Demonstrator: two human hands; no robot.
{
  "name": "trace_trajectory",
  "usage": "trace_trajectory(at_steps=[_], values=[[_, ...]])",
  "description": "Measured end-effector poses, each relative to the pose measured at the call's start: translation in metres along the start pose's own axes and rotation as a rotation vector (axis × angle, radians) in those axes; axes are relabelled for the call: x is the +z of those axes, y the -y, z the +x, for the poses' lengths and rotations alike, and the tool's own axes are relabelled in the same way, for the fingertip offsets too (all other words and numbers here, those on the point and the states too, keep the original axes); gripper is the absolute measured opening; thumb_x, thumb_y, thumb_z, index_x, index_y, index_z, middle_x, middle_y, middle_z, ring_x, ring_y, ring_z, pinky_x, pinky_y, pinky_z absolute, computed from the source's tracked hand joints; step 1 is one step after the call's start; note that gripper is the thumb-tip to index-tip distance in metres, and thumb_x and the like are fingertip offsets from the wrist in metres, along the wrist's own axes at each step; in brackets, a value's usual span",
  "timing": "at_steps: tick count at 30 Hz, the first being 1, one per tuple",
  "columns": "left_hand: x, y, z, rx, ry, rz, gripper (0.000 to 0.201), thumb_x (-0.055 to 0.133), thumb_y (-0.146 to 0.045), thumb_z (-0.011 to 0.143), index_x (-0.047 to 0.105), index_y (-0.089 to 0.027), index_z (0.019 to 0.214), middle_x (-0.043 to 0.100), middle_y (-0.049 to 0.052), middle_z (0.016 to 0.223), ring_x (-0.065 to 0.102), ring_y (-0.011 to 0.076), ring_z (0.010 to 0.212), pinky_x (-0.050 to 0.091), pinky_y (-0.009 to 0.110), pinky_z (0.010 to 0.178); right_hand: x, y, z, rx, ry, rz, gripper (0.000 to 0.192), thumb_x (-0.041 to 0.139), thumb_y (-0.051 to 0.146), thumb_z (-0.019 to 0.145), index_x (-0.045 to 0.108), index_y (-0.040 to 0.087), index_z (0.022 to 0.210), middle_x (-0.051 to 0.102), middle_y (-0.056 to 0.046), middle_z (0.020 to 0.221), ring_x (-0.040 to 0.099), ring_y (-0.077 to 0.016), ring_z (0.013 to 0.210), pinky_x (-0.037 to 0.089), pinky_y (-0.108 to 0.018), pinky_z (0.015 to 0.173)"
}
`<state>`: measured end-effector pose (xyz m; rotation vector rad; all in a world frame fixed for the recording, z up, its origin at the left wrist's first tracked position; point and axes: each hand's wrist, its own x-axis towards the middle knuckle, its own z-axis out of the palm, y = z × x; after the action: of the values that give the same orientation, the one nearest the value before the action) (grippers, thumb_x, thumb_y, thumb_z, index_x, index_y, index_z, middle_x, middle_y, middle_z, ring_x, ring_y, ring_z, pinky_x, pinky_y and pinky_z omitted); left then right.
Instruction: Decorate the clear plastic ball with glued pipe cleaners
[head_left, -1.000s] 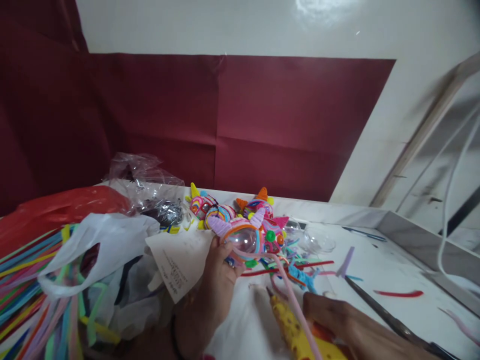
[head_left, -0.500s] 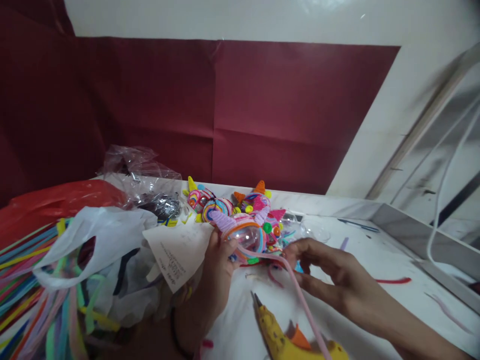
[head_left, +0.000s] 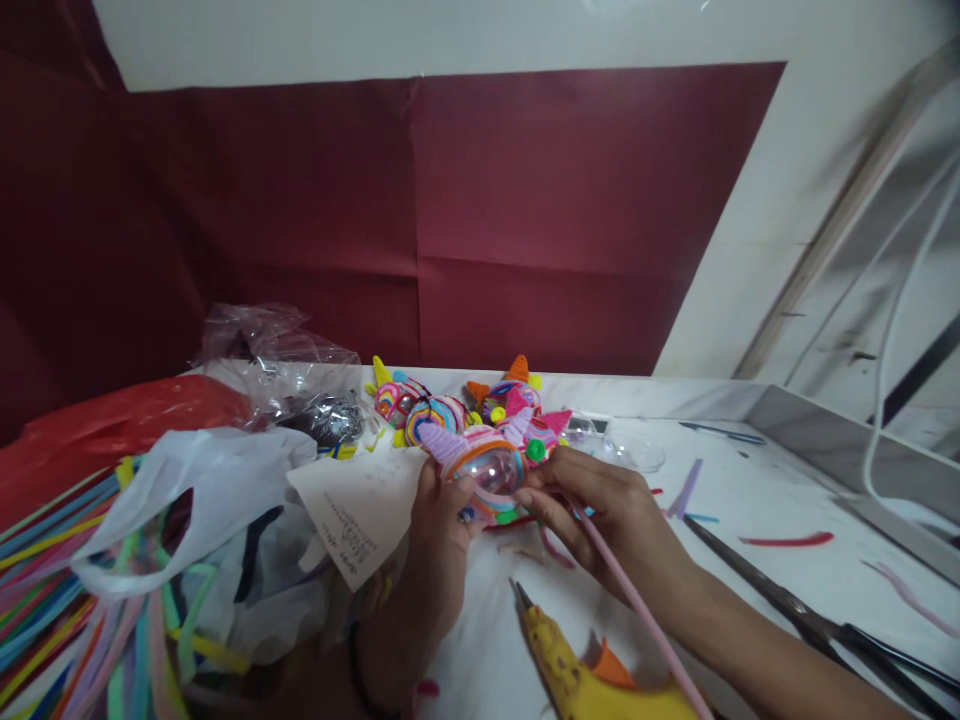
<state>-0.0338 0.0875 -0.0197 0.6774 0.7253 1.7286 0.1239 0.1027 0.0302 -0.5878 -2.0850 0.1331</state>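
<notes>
My left hand (head_left: 442, 535) grips the left side of a pipe-cleaner craft (head_left: 480, 458). This craft has a clear rounded plastic front ringed in orange, blue and pink, with two lilac horns on top. My right hand (head_left: 619, 505) is closed at the craft's right edge, fingers pinched on a long pink pipe cleaner (head_left: 637, 600). One end runs along the lower rim; the other trails toward the bottom of the view. A yellow glue gun (head_left: 574, 665) lies below the hands, its nozzle pointing up at the craft.
Several finished colourful crafts (head_left: 435, 418) sit behind. On the left are a pipe-cleaner bundle (head_left: 67, 600), a white plastic bag (head_left: 195, 480), a red bag (head_left: 135, 405) and a written paper (head_left: 356, 500). Black scissors (head_left: 806, 610), a pen (head_left: 724, 433) and pipe-cleaner scraps (head_left: 787, 540) lie right.
My right hand has moved left, up against the craft's right edge, drawing the pink pipe cleaner along its rim. The scissors, hidden before, now show beside my right arm.
</notes>
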Motion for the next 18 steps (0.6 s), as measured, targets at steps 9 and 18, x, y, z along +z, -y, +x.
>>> trace_trajectory(at_steps=[9, 18], values=[[0.001, -0.002, -0.004, -0.018, 0.001, -0.008, 0.043, 0.077, -0.030, 0.071, 0.064, -0.029, 0.113, 0.070, 0.004, 0.113, 0.062, 0.0262, 0.112, 0.053, 0.035, 0.087, 0.006, -0.006, 0.002, 0.063, 0.079, -0.018, 0.024, 0.057, 0.023, 0.095, 0.059, 0.019, 0.072, 0.059, 0.001, 0.061, 0.053, -0.0121, 0.053, 0.039, -0.023, 0.052], [0.001, 0.000, -0.002, -0.019, -0.010, 0.002, 0.050, 0.077, -0.028, 0.070, 0.062, -0.028, 0.117, 0.068, 0.003, 0.103, 0.067, 0.0235, 0.096, 0.055, 0.037, 0.081, 0.011, -0.013, 0.000, 0.146, 0.126, 0.007, 0.015, 0.060, 0.013, 0.086, 0.064, 0.019, 0.073, 0.067, -0.002, 0.067, 0.061, -0.0152, 0.060, 0.043, -0.025, 0.058]])
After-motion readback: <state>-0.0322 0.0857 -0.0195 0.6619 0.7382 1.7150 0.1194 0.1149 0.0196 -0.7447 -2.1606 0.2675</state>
